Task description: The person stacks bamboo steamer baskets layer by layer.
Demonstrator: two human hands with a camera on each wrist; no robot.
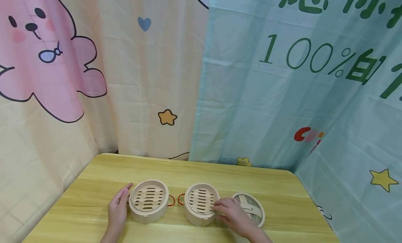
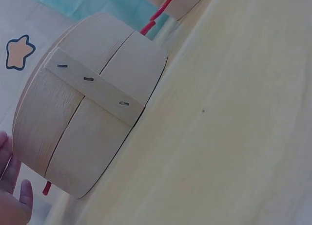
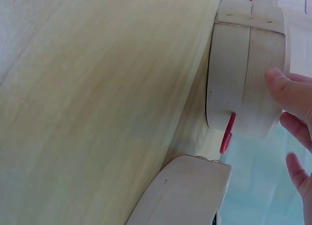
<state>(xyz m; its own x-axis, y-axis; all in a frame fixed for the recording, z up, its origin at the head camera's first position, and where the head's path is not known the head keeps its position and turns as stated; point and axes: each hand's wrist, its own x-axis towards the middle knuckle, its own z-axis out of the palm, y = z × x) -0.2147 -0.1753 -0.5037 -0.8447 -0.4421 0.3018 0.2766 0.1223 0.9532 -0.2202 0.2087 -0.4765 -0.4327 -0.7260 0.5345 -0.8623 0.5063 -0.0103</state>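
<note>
Two round bamboo steamer baskets with slotted bases stand upright on the table. My left hand (image 1: 117, 208) is beside the left steamer basket (image 1: 149, 216), fingers extended along its left side; in the left wrist view that basket's stapled wall (image 2: 92, 103) fills much of the frame. My right hand (image 1: 233, 215) is at the right edge of the right steamer basket (image 1: 198, 220). In the right wrist view, the thumb (image 3: 278, 84) lies on that basket's outer wall (image 3: 229, 74), with fingers at its rim. Under the right forearm lies a woven steamer lid (image 1: 259, 204), partly hidden.
Red cord handles (image 1: 171, 201) stick out from the baskets, two facing each other across the gap between them. The wooden table (image 1: 188, 169) ends at a back edge near printed curtains (image 1: 150, 79), which also hang along both sides.
</note>
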